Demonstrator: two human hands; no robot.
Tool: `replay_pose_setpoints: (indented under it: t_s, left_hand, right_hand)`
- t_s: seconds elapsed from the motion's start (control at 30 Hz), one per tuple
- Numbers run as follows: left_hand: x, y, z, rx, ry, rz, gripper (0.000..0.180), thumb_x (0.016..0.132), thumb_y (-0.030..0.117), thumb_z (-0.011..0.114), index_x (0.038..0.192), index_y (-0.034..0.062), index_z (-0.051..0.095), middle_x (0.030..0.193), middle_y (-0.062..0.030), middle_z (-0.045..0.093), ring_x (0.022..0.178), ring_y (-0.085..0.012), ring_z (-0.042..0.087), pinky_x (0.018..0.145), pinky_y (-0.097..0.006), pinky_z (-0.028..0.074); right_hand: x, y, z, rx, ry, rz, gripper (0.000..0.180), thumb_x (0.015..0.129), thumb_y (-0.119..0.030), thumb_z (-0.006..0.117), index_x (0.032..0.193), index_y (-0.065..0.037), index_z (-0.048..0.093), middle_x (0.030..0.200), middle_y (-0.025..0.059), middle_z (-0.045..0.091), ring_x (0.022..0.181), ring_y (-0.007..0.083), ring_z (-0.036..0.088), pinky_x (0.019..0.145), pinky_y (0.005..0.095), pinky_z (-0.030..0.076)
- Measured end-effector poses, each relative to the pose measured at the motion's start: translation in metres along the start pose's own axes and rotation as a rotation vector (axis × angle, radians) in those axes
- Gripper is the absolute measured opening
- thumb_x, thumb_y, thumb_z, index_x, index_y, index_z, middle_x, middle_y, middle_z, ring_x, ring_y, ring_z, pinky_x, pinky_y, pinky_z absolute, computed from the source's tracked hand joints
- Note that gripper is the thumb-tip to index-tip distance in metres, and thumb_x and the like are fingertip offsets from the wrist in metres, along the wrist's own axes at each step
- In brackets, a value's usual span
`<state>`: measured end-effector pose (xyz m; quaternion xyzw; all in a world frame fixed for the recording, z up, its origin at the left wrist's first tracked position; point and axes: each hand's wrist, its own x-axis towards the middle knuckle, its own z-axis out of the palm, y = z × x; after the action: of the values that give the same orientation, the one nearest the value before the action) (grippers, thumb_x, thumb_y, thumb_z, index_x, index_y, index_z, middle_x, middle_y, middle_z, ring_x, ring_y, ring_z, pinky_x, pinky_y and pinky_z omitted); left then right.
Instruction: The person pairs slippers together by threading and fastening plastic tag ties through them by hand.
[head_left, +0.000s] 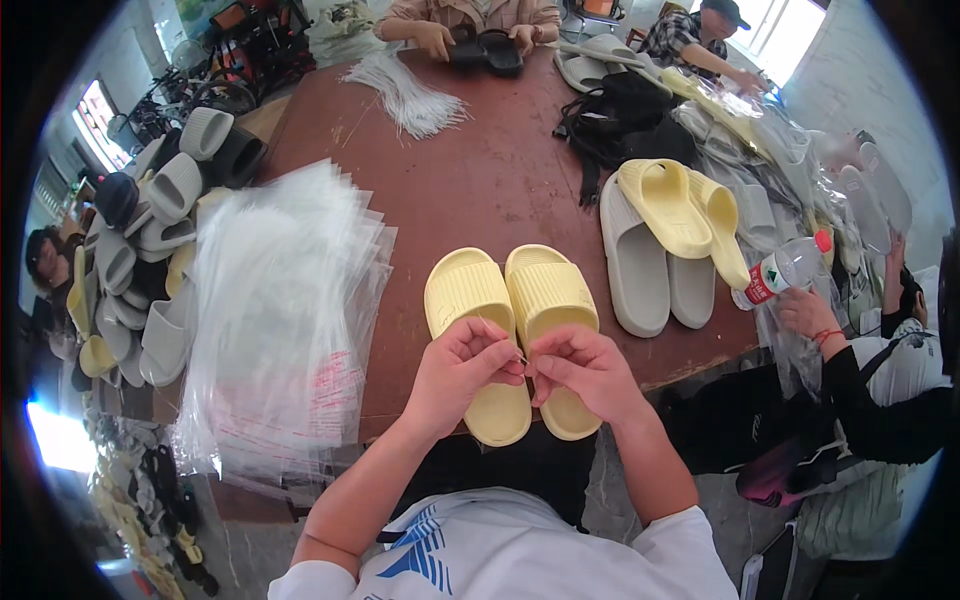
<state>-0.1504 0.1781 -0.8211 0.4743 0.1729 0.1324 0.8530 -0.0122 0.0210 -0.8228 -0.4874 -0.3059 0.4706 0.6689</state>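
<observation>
Head view: a pair of pale yellow slippers lies side by side at the near edge of the red-brown table, ribbed straps toward the far side and heels toward the person. Over them, the left hand has thumb and forefinger pinched together on a thin strand, and the right hand, just beside it, also has thumb and forefinger closed together near the strand; whether it grips it too, I cannot tell. Left of the slippers is a fanned stack of clear plastic bags, with a heap of slippers in grey, black and yellow beyond. To the right, a second yellow pair rests on grey slippers, near a clear bottle with a red cap. Toward the far edge lies a bundle of white strands, and a co-worker there holds black slippers in both hands.
</observation>
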Motion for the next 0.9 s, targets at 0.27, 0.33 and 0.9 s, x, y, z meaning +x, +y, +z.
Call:
replay_pose_setpoints:
  t_s: [0.27, 0.33, 0.9]
  left_hand:
    - [0.007, -0.004, 0.001, -0.043, 0.05, 0.023, 0.006, 0.099, 0.005, 0.058, 0.103, 0.0031, 0.053, 0.092, -0.0097, 0.066, 0.084, -0.0178, 0.068, 0.076, -0.035, 0.061]
    - [0.008, -0.004, 0.001, -0.036, 0.049, 0.017, 0.007, 0.099, 0.006, 0.058, 0.102, 0.0034, 0.053, 0.092, -0.0096, 0.065, 0.083, -0.0178, 0.068, 0.076, -0.035, 0.061]
    - [0.019, -0.01, 0.005, 0.008, 0.071, 0.0, 0.008, 0.098, 0.005, 0.06, 0.102, 0.0037, 0.053, 0.09, -0.0092, 0.066, 0.081, -0.0177, 0.068, 0.076, -0.034, 0.061]
  right_hand:
    - [-0.028, -0.026, 0.007, -0.142, 0.051, -0.009, 0.021, 0.093, -0.001, 0.062, 0.114, 0.003, 0.063, 0.099, 0.0114, 0.07, 0.074, 0.0188, 0.068, 0.069, 0.0305, 0.057]
    - [-0.045, -0.042, -0.002, -0.351, -0.168, -0.134, 0.019, 0.092, -0.002, 0.063, 0.111, 0.003, 0.065, 0.097, 0.0109, 0.071, 0.073, 0.0167, 0.067, 0.067, 0.0287, 0.054]
    - [-0.043, -0.015, -0.049, -1.059, 0.527, -0.19, 0.013, 0.089, -0.009, 0.072, 0.095, 0.002, 0.07, 0.079, 0.0028, 0.066, 0.063, 0.0078, 0.059, 0.056, 0.0221, 0.047]
